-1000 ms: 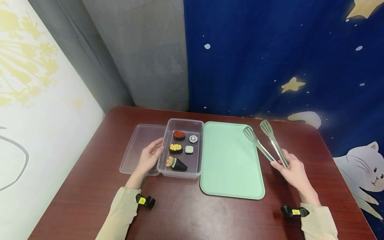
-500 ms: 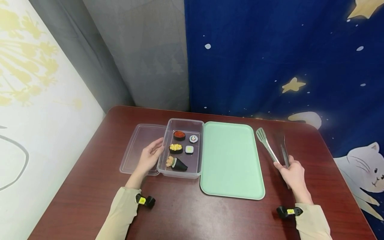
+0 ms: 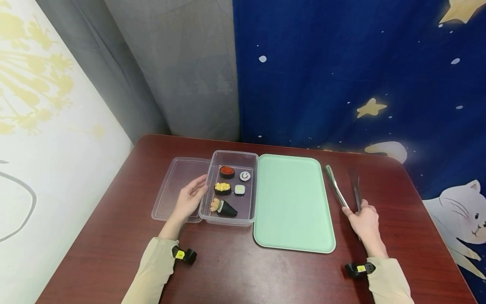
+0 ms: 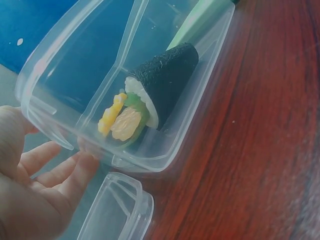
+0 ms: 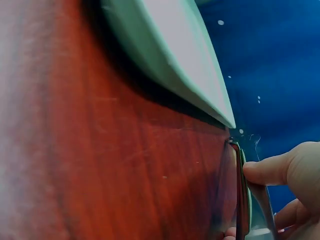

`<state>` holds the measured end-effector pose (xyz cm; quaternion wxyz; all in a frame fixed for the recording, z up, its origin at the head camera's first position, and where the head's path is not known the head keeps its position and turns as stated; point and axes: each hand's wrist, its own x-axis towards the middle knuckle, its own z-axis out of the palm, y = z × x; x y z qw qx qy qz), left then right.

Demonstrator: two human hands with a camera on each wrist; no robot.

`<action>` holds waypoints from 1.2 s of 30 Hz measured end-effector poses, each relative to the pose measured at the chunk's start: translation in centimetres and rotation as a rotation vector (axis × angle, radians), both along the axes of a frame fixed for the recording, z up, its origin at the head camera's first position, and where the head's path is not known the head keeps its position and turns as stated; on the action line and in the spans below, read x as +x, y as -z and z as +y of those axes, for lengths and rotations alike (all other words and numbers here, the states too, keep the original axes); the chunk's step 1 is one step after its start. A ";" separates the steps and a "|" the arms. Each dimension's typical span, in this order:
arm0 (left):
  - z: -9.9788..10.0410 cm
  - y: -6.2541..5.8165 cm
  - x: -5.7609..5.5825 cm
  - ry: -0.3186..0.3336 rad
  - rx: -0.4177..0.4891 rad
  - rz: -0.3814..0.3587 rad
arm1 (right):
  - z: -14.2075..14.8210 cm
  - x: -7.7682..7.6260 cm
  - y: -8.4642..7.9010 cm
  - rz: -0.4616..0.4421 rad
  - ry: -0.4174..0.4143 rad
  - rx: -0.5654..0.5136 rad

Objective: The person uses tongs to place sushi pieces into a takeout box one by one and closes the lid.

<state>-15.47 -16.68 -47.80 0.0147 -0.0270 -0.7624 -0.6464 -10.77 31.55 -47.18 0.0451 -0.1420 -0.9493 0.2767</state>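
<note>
My left hand (image 3: 190, 197) touches the left wall of a clear plastic box (image 3: 227, 221), its fingers relaxed against the outside. In the box lie several sushi pieces: a red-topped one (image 3: 227, 171), a yellow-topped one (image 3: 222, 188), a round roll (image 3: 244, 176), a square roll (image 3: 239, 190) and a black cone hand roll (image 4: 167, 82). Right of the tray, my right hand (image 3: 365, 223) holds metal tongs (image 3: 336, 189) low at the table, arms spread apart and pointing away. In the right wrist view the thumb lies along the tongs (image 5: 259, 192), partly hidden by the hand.
A light green tray (image 3: 292, 202) stands against the box's right side. The clear lid (image 3: 167, 198) lies left of the box, partly under it. Beneath them is a dark red wooden table (image 3: 243, 270), with a blue starry curtain (image 3: 303, 76) behind.
My right hand has moved the tongs off the tray's right edge, lower and turned sideways, then slightly left. The left hand, box and sushi have stayed in place.
</note>
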 end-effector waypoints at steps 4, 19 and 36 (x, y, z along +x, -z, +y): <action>0.0 0.0 0.0 -0.005 -0.003 0.009 | -0.5 0.2 0.0 0.010 -0.015 0.063; 0.0 0.2 0.1 0.004 0.007 0.028 | -1.4 0.6 -0.6 -0.128 -0.030 0.175; 0.1 -2.0 0.6 -0.007 -0.020 0.020 | -3.1 0.4 -0.6 0.439 -0.072 0.009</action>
